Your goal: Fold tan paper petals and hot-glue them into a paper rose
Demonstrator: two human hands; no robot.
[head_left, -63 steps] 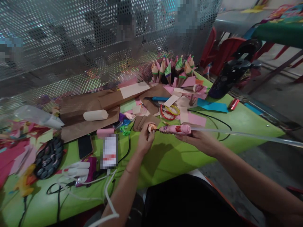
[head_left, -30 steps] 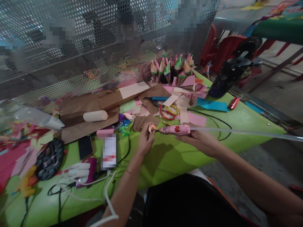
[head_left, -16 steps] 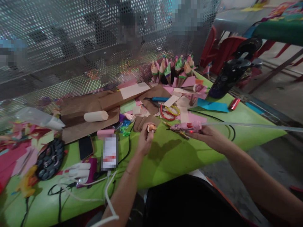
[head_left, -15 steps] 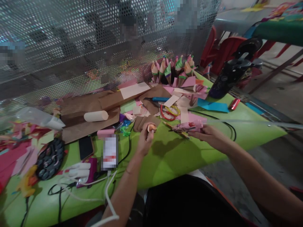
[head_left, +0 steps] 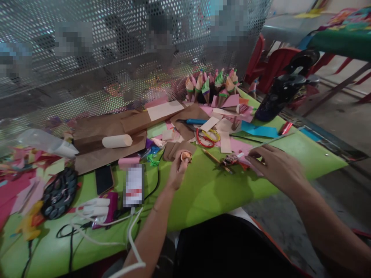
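Observation:
Between the fingers and thumb of my left hand [head_left: 178, 172] is a small orange-and-white paper ice-cream swirl [head_left: 186, 156]. It is held just in front of brown paper pieces [head_left: 171, 150]. My right hand [head_left: 269, 160], slightly blurred, hovers at the right with thumb and fingers apart. Near its fingertips lies a crumpled pink packet [head_left: 242, 158] with small dark and red bits at its left end. A thin pale strip [head_left: 285, 136] slants away behind the right hand; whether the hand touches it I cannot tell. A pencil [head_left: 213, 156] lies between the hands.
Finished paper cones [head_left: 206, 87] stand at the back. Scissors [head_left: 207, 138] lie among paper scraps, with a black tumbler [head_left: 279, 94] at right. At left are two phones [head_left: 104, 180], a paint palette [head_left: 60, 193], a yellow glue gun [head_left: 31, 222] and cables. A perforated metal screen [head_left: 116, 77] borders the table.
My right hand has let go of the pink packet and moved slightly right, its fingers spreading. The packet sits lower on the table. The pale strip has swung to a steeper slant.

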